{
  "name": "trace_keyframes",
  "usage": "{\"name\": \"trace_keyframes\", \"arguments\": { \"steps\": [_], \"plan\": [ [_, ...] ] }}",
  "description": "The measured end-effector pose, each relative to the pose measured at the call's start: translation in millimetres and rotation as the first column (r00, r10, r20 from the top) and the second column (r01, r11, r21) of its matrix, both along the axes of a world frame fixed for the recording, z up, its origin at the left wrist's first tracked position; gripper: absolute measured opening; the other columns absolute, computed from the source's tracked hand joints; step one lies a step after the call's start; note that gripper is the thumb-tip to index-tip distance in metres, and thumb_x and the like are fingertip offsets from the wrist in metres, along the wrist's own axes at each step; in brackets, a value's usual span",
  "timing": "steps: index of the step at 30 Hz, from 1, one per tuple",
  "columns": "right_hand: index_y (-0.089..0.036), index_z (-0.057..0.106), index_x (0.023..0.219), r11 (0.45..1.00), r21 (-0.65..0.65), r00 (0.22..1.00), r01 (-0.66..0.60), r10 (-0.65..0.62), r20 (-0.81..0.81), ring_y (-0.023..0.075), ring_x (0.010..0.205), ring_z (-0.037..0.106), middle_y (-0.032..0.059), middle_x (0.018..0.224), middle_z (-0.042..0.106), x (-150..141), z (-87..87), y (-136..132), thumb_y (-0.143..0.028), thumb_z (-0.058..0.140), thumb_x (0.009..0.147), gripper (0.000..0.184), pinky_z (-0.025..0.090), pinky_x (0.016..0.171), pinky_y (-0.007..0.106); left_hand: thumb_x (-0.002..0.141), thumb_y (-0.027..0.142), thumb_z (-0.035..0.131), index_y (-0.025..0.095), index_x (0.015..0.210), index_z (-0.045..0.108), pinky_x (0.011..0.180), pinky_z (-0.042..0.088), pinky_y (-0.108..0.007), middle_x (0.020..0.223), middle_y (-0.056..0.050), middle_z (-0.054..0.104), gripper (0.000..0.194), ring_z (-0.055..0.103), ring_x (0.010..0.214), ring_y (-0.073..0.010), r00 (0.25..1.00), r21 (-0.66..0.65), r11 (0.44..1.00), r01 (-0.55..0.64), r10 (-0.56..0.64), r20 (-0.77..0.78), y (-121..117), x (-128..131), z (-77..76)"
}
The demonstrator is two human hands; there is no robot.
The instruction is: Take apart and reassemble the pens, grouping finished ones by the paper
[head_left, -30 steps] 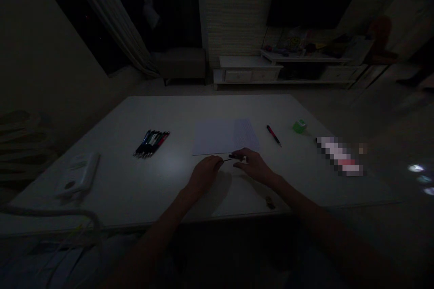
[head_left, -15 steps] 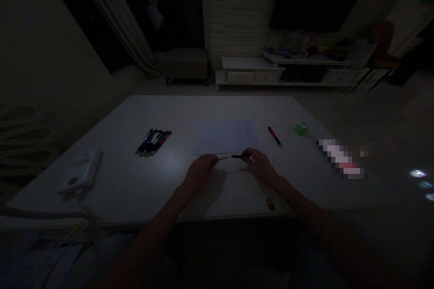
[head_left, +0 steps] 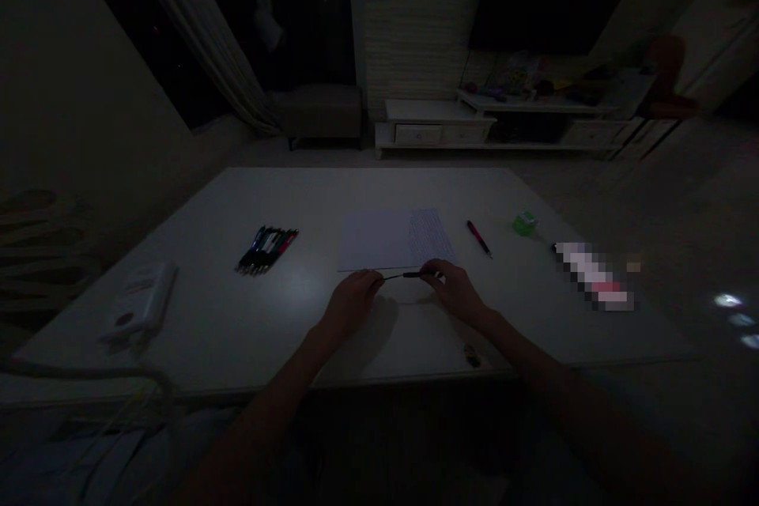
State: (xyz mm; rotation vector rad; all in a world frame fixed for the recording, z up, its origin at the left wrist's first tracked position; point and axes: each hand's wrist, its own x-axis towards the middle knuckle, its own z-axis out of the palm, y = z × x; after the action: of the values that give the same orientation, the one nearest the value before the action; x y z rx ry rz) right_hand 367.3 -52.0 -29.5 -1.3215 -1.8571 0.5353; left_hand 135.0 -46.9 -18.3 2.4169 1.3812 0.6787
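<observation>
The room is dim. Above the near middle of a white table, my left hand and my right hand each pinch one end of a dark pen held level between them. The left fingers close on its thin end, the right fingers on its thicker dark body. Just behind the pen lies a sheet of paper with blue writing on its right part.
A bundle of several pens lies at the left, a white power strip at the far left edge. A red pen and a small green object lie at the right. A small dark thing sits near the front edge.
The hands have drawn slightly apart, so more of the pen shows between them. The view shifted a little.
</observation>
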Motion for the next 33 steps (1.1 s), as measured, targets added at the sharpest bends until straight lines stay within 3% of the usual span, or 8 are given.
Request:
{"name": "trace_keyframes", "arguments": {
  "steps": [12, 19, 24, 33],
  "plan": [
    [-0.019, 0.062, 0.085, 0.999, 0.043, 0.999, -0.011, 0.012, -0.039, 0.0151, 0.073, 0.057, 0.0041, 0.082, 0.065, -8.8, 6.0, -1.7, -0.024, 0.056, 0.079, 0.01, 0.044, 0.07, 0.029, 0.087, 0.025, 0.046, 0.02, 0.096, 0.058, 0.079, 0.044, -0.028, 0.096, -0.005, 0.064, 0.015, 0.058, 0.088, -0.0169, 1.0, -0.012, 1.0, -0.017, 0.017, 0.008, -0.4, 4.4, 2.3],
    [-0.019, 0.064, 0.084, 0.999, 0.005, 0.998, -0.034, 0.034, -0.059, 0.0139, 0.071, 0.058, 0.0035, 0.082, 0.065, -10.0, 10.9, -1.1, -0.023, 0.058, 0.077, 0.01, 0.045, 0.065, 0.027, 0.088, 0.025, 0.045, 0.019, 0.092, 0.059, 0.076, 0.044, -0.027, 0.092, -0.004, 0.064, 0.016, 0.058, 0.085, -0.0164, 1.0, -0.012, 1.0, 0.014, -0.014, -0.011, -0.3, 6.5, 4.3],
    [-0.019, 0.065, 0.085, 0.997, 0.032, 0.994, -0.072, 0.074, -0.078, 0.0141, 0.072, 0.059, 0.0037, 0.08, 0.066, -17.8, 8.3, -5.4, -0.024, 0.059, 0.077, 0.011, 0.045, 0.065, 0.026, 0.085, 0.023, 0.05, 0.018, 0.104, 0.057, 0.078, 0.045, -0.027, 0.099, -0.005, 0.065, 0.02, 0.06, 0.089, -0.0165, 0.999, -0.056, 0.998, 0.021, -0.019, 0.035, -3.5, 14.4, 1.2],
    [-0.018, 0.068, 0.079, 0.997, -0.077, 0.982, 0.006, -0.02, -0.187, 0.0153, 0.068, 0.062, 0.0042, 0.075, 0.069, -23.0, 14.9, -8.2, -0.03, 0.063, 0.073, 0.015, 0.047, 0.066, 0.027, 0.084, 0.023, 0.054, 0.019, 0.096, 0.058, 0.078, 0.046, -0.027, 0.094, -0.004, 0.065, 0.014, 0.06, 0.086, -0.0166, 0.997, -0.039, 0.998, 0.058, -0.056, 0.049, -3.9, 19.2, 2.4]
  ]
}}
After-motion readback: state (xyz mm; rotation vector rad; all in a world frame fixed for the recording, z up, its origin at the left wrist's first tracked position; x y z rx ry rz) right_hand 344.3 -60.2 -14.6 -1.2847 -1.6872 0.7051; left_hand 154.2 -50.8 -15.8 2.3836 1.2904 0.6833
